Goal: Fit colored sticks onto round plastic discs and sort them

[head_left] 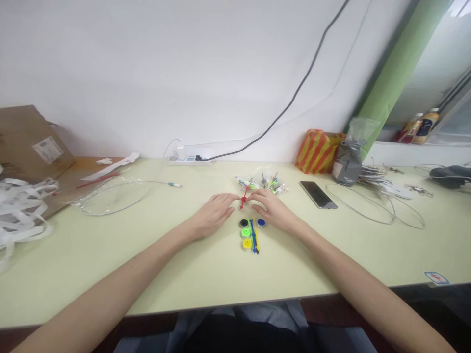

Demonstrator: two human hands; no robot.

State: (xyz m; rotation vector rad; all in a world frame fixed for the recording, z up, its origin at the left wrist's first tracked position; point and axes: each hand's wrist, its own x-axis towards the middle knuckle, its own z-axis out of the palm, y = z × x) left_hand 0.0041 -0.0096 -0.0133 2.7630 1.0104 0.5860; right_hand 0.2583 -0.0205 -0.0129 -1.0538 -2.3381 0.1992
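A red spinner arrow [243,198] with a round base stands between my two hands, tilted a little. My left hand [216,211] lies low over the table with its fingers stretched, the fingertips at the arrow's left side. From the right, my right hand [271,208] reaches its index fingertip to the red base, thumb and fingers apart. Whether either fingertip presses on it is too small to tell. Just nearer to me are a black round base [244,223], a green one [245,233], a yellow one [247,244] and a blue one [261,223], with several coloured arrows [253,236] lying among them.
Behind my hands lies a clear plastic bag [263,181] with more coloured pieces. A phone [318,194], striped bag [318,152] and grey package [347,163] are to the right. A power strip [189,161] sits by the wall; a cardboard box [35,142] and white strips [22,211] are left.
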